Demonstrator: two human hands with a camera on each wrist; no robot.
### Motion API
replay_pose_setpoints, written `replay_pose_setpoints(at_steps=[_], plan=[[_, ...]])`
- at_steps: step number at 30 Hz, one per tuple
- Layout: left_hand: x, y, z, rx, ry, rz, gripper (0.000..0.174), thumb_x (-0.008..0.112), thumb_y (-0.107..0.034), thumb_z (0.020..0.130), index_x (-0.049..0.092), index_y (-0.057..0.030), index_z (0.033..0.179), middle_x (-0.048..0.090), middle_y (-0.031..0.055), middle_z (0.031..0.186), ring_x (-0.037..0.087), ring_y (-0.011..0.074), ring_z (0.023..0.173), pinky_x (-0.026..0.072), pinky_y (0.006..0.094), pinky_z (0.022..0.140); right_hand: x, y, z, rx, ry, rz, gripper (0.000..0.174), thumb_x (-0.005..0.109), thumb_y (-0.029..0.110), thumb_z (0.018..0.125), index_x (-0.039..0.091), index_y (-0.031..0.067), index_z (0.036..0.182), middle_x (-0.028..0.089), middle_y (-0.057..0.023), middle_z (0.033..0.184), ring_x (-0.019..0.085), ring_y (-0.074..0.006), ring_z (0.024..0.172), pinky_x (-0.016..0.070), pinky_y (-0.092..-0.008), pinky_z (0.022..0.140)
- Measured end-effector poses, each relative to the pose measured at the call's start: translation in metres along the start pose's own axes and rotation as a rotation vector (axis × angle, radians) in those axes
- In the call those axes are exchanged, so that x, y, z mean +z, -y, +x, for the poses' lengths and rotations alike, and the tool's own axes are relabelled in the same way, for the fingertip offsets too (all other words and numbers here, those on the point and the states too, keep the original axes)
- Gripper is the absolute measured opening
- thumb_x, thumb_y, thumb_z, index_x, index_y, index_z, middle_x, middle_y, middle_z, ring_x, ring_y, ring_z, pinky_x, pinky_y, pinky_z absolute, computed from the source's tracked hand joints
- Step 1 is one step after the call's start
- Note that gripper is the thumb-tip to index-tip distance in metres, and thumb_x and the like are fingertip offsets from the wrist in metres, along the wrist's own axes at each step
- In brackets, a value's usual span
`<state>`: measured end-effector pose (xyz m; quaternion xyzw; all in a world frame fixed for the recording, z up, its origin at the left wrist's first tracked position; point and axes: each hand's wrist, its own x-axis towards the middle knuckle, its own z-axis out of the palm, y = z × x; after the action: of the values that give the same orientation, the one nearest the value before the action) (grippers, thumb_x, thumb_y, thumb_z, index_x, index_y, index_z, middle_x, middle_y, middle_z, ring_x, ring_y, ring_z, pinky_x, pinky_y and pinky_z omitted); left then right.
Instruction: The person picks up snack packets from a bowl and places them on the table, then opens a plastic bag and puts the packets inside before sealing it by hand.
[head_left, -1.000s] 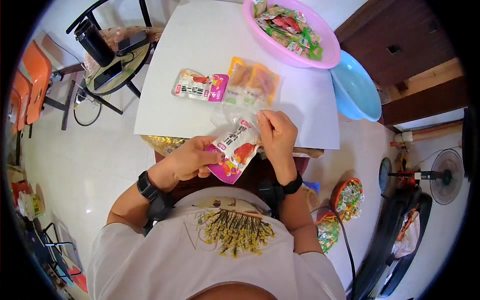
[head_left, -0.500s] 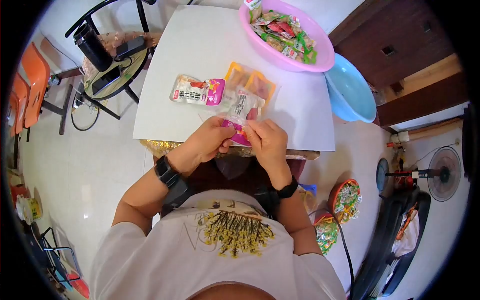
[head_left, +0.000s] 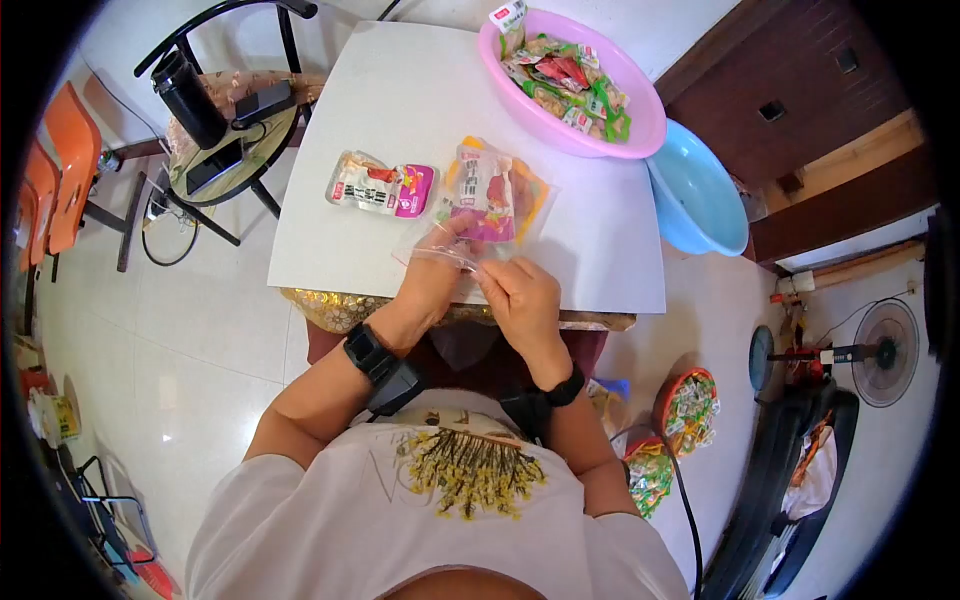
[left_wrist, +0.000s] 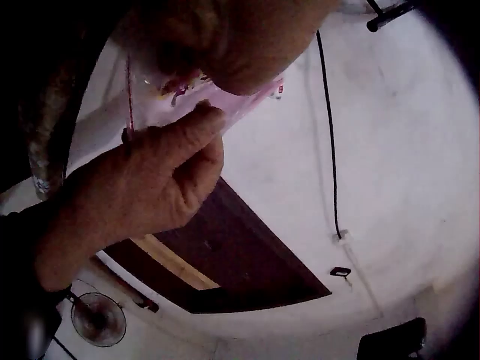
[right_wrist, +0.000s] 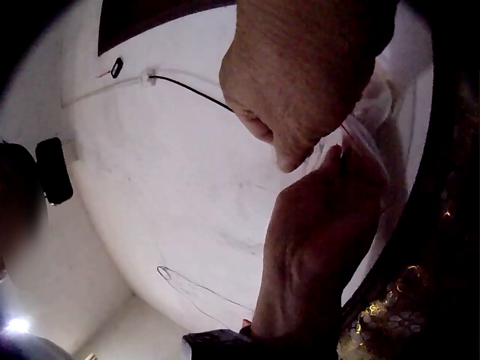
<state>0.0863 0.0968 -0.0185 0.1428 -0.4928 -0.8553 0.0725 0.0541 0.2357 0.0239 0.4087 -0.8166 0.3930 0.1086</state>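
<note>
A clear plastic bag [head_left: 420,240] lies at the table's near edge, with orange-edged packs [head_left: 537,190] at its far end. Over those packs is a white-and-purple pouch [head_left: 490,195]. The left hand [head_left: 432,282] reaches in at the bag's near end, its fingers gripping the pouch's purple end under the film. Between thumb and fingers, the right hand [head_left: 525,305] pinches the bag's near edge. A second such pouch [head_left: 380,186] lies to the left, untouched. Both wrist views show the hands close together at the film; the left wrist view shows the right hand's pinch [left_wrist: 206,116].
A pink basin [head_left: 655,115] of small packets stands at the table's far right, beside a light-blue basin [head_left: 700,190]. Baskets of packets [head_left: 690,410] are on the floor at right. A chair [head_left: 240,165] at left holds a black bottle [head_left: 188,100] and devices.
The held pouch has moved away from the body, onto the orange-edged packs. The left hand has followed it forward into the bag's near end; the right hand has shifted slightly and still pinches the film.
</note>
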Motion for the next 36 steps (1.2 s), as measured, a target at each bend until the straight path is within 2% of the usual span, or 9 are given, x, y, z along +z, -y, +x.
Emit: replay_pose_setpoints(at_steps=[9, 12, 18, 20, 22, 25, 28, 31, 36], plan=[[0.004, 0.004, 0.017, 0.203, 0.007, -0.046, 0.044, 0.055, -0.007, 0.091, 0.044, 0.0026, 0.133, 0.058, 0.0068, 0.112, 0.054, 0.0116, 0.099, 0.0440, 0.0235, 0.087, 0.003, -0.007, -0.006, 0.070, 0.018, 0.010, 0.009, 0.070, 0.011, 0.081, 0.066, 0.0033, 0.085, 0.056, -0.0125, 0.067, 0.055, -0.0276, 0.059, 0.0422, -0.0355, 0.053], [-0.027, 0.014, 0.002, 0.369, 0.023, 0.381, 0.041, 0.057, -0.009, 0.092, 0.046, 0.0021, 0.130, 0.058, 0.0098, 0.118, 0.054, 0.0131, 0.105, 0.0451, 0.0249, 0.089, 0.010, -0.012, -0.011, 0.066, 0.003, 0.051, 0.008, 0.069, 0.010, 0.080, 0.066, 0.0047, 0.085, 0.056, -0.0120, 0.067, 0.056, -0.0292, 0.060, 0.0425, -0.0370, 0.053], [-0.059, -0.079, -0.059, -0.089, 0.324, 0.652, 0.018, 0.056, -0.006, 0.093, 0.064, 0.0012, 0.108, 0.067, 0.0078, 0.096, 0.062, 0.0112, 0.082, 0.0538, 0.0249, 0.069, 0.011, -0.016, -0.016, 0.100, 0.019, 0.073, 0.007, 0.068, 0.010, 0.080, 0.065, 0.0054, 0.084, 0.057, -0.0122, 0.068, 0.056, -0.0310, 0.062, 0.0431, -0.0379, 0.054], [-0.075, -0.095, -0.043, 0.148, 0.070, 0.884, 0.015, 0.057, -0.006, 0.092, 0.066, 0.0013, 0.101, 0.064, 0.0023, 0.077, 0.060, 0.0080, 0.069, 0.0505, 0.0233, 0.058, 0.010, -0.015, -0.016, 0.103, 0.024, 0.068, 0.007, 0.068, 0.010, 0.080, 0.065, 0.0053, 0.084, 0.057, -0.0123, 0.068, 0.056, -0.0311, 0.062, 0.0432, -0.0379, 0.055], [-0.099, -0.107, -0.016, 0.514, -0.113, 1.309, 0.016, 0.062, -0.009, 0.087, 0.065, 0.0018, 0.099, 0.066, 0.0122, 0.082, 0.062, 0.0212, 0.070, 0.0500, 0.0309, 0.063, 0.008, -0.014, -0.016, 0.099, 0.024, 0.053, 0.007, 0.068, 0.010, 0.080, 0.065, 0.0052, 0.083, 0.057, -0.0123, 0.068, 0.056, -0.0309, 0.062, 0.0433, -0.0379, 0.054], [-0.107, -0.120, 0.003, 0.428, -0.440, 1.681, 0.025, 0.067, -0.024, 0.079, 0.065, -0.0009, 0.088, 0.064, 0.0180, 0.089, 0.063, 0.0337, 0.083, 0.0504, 0.0406, 0.072, 0.004, -0.012, -0.018, 0.153, 0.021, 0.088, 0.007, 0.068, 0.010, 0.080, 0.065, 0.0051, 0.083, 0.058, -0.0123, 0.068, 0.057, -0.0309, 0.062, 0.0434, -0.0381, 0.054], [-0.120, -0.115, 0.016, 0.236, -0.399, 1.785, 0.030, 0.069, -0.029, 0.076, 0.063, -0.0006, 0.085, 0.064, 0.0189, 0.087, 0.063, 0.0337, 0.084, 0.0506, 0.0420, 0.072, 0.002, -0.011, -0.018, 0.131, 0.001, 0.084, 0.007, 0.069, 0.010, 0.080, 0.065, 0.0049, 0.083, 0.058, -0.0123, 0.068, 0.057, -0.0306, 0.062, 0.0438, -0.0381, 0.055], [-0.118, -0.116, 0.018, 0.148, -0.348, 1.744, 0.029, 0.069, -0.028, 0.076, 0.062, -0.0006, 0.084, 0.064, 0.0177, 0.082, 0.064, 0.0328, 0.079, 0.0506, 0.0411, 0.070, 0.001, -0.010, -0.019, 0.144, 0.023, 0.073, 0.007, 0.069, 0.010, 0.080, 0.065, 0.0046, 0.083, 0.058, -0.0125, 0.069, 0.058, -0.0307, 0.062, 0.0442, -0.0378, 0.055], [-0.146, -0.106, 0.045, 0.093, -0.389, 0.893, 0.028, 0.067, -0.025, 0.079, 0.060, 0.0018, 0.083, 0.063, 0.0144, 0.075, 0.063, 0.0269, 0.068, 0.0490, 0.0380, 0.062, 0.002, -0.009, -0.020, 0.140, 0.042, 0.078, 0.007, 0.068, 0.009, 0.079, 0.065, 0.0048, 0.083, 0.058, -0.0127, 0.069, 0.058, -0.0311, 0.063, 0.0444, -0.0379, 0.055]])
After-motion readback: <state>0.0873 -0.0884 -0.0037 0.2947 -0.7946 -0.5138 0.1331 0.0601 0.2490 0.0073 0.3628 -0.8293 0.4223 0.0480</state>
